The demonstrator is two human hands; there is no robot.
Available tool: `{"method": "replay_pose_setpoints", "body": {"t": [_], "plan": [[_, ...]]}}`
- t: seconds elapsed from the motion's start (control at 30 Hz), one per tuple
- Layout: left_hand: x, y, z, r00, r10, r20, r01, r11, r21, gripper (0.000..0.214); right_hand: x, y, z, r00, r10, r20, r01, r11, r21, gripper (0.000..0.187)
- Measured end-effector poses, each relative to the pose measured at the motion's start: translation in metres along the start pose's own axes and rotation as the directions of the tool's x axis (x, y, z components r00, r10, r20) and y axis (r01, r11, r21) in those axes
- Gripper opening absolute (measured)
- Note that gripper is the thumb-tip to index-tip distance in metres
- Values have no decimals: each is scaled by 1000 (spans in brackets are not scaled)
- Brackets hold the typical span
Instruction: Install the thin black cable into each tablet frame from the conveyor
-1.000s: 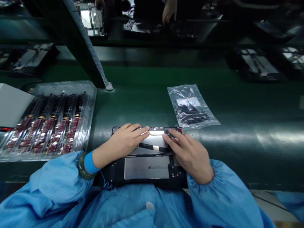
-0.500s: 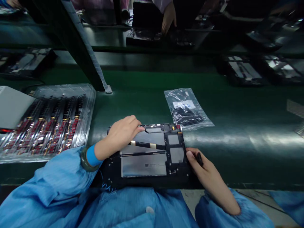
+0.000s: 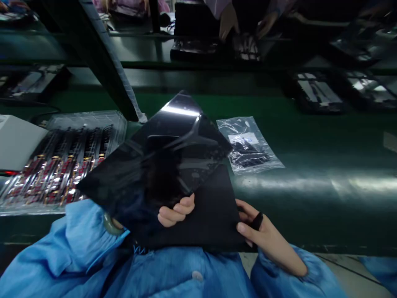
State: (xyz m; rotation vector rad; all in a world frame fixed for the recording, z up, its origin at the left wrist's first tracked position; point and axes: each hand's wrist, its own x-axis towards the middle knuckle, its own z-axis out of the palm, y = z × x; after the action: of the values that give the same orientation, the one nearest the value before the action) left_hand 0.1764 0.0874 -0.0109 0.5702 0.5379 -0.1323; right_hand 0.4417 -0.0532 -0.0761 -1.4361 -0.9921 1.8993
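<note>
My left hand grips a black tablet, which is lifted off the bench and tilted with its glossy screen side up; only the fingertips show under its near edge. Below it lies a flat black mat at the bench's near edge. My right hand rests at the mat's right edge, fingers curled on a small black piece that I cannot make out. Both arms wear blue sleeves.
A clear tray of red and gold parts sits at the left beside a white box. A clear bag of black parts lies right of the tablet on the green belt. Another person's hands work at the far bench.
The tablet lay open-backed on the bench with both hands on it. Now my left hand has lifted and flipped it screen side up, and my right hand has drawn back to the right edge.
</note>
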Motion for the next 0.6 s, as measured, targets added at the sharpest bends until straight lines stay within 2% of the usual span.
{"method": "replay_pose_setpoints", "body": {"t": [0.07, 0.1, 0.2, 0.33, 0.4, 0.47, 0.6], "plan": [[0, 3, -1, 974, -100, 202, 134, 978, -159, 22, 0, 2, -2, 1000, 1, 26, -1, 1000, -9, 89], [-1, 4, -2, 968, -97, 233, 147, 968, -205, 23, -1, 2, -3, 1000, 5, 31, -4, 1000, -12, 90], [-3, 3, -3, 979, -32, 202, 85, 962, -261, 28, -1, 1, -1, 999, 29, 28, -28, 999, -25, 93], [-3, -1, -6, 987, -4, 160, 51, 956, -290, 38, -4, -6, 4, 997, 54, -59, -54, 998, -9, 85], [1, -1, -9, 982, -51, 180, 98, 960, -263, 38, -6, -8, 5, 993, 78, -86, -78, 997, 4, 80], [5, 1, -12, 974, -145, 174, 181, 960, -216, 37, -6, -8, 4, 996, 76, -45, -77, 997, -2, 78], [15, 5, -11, 961, -272, 51, 276, 955, -107, 38, -4, -6, 0, 997, 13, 83, -12, 1000, -3, 77]]}}
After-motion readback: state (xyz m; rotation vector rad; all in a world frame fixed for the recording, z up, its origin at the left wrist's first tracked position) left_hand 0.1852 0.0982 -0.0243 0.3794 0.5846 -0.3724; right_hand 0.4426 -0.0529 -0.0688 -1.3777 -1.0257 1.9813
